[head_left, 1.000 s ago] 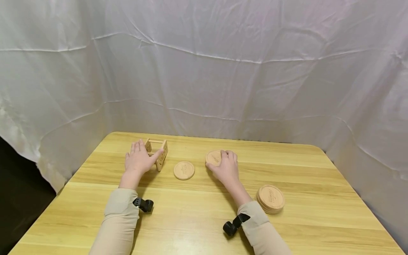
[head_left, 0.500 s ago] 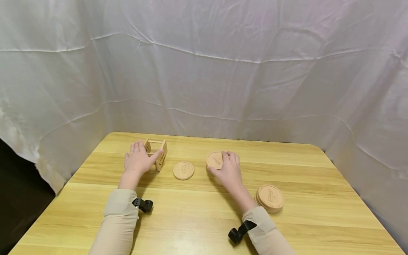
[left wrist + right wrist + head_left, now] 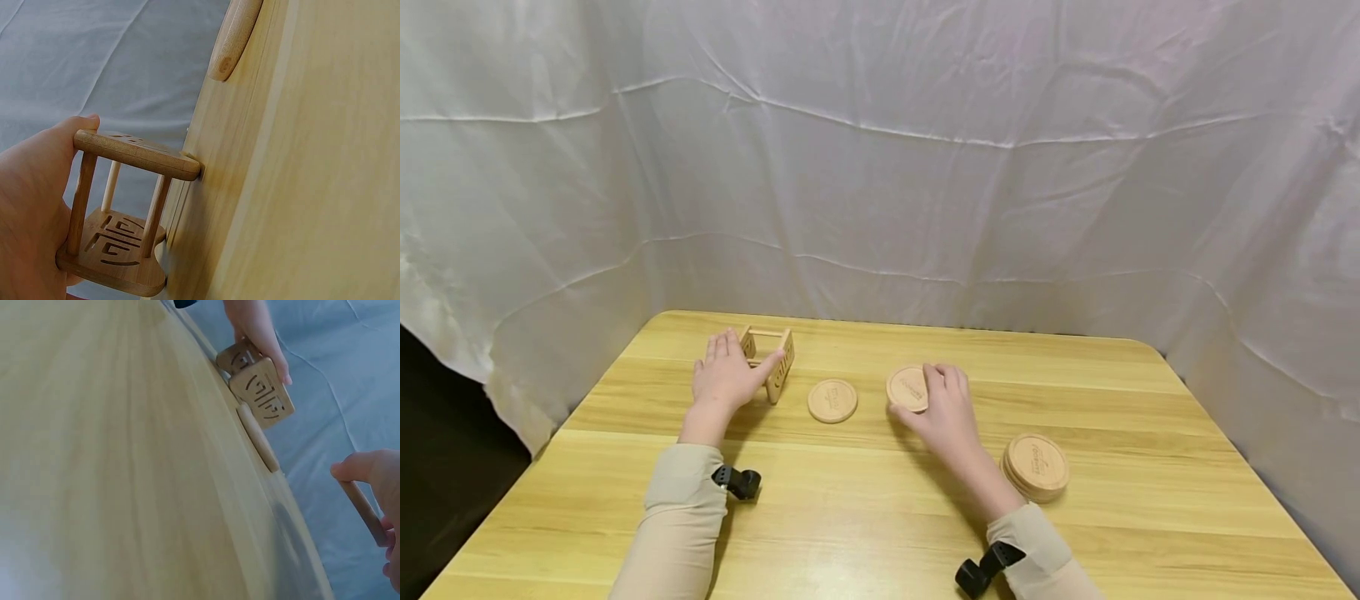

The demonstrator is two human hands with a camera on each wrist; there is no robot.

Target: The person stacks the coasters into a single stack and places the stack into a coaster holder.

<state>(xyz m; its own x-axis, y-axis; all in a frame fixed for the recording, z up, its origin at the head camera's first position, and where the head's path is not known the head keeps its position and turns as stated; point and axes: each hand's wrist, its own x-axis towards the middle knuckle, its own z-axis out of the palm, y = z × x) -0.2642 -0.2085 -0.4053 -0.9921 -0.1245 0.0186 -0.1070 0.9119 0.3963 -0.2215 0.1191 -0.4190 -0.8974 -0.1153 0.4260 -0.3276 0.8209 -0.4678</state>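
Note:
In the head view my left hand (image 3: 724, 379) grips a small wooden coaster holder (image 3: 780, 368) near the table's far left. The left wrist view shows the holder's cut-out side plates (image 3: 117, 250) joined by rods, with my thumb at one plate and my fingers at the other. My right hand (image 3: 950, 410) pinches a round wooden coaster (image 3: 907, 389) by its edge. In the right wrist view that held coaster (image 3: 362, 512) is seen edge-on, apart from the table. Between the hands a second coaster (image 3: 832, 401) lies flat on the table.
A stack of several round coasters (image 3: 1036, 467) stands on the table, right of my right forearm. The wood-grain table (image 3: 850, 517) ends at a pale curtain (image 3: 880, 208) behind and at the sides. Each sleeve carries a black wrist camera (image 3: 737, 482).
My right hand has drawn slightly back toward me and to the right, carrying the pinched coaster. The left hand, the holder and the coaster between the hands stay in place.

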